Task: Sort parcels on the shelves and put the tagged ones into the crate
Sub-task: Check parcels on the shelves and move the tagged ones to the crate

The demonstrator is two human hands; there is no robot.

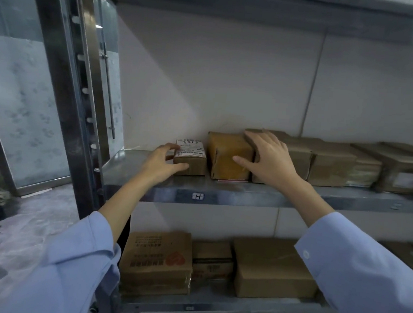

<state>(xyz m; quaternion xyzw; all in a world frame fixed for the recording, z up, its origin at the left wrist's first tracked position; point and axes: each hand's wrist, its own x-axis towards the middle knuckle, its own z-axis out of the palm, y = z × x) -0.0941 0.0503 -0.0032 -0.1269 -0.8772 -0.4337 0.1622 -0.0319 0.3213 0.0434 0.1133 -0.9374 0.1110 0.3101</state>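
Metal shelf [271, 196], pale wall behind. Left hand [160, 164] clamps the labelled parcel [191, 160] between thumb and fingers. Right hand [269, 158], fingers spread, rests on the brown parcel [227, 158] beneath its thumb.

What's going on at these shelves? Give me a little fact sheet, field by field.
Left hand: grips the small labelled box
Right hand: fingers spread, resting on the mustard-brown box
Upper shelf: row of cardboard boxes; edge tag marked H
Lower shelf: more cardboard boxes
Crate: not in view
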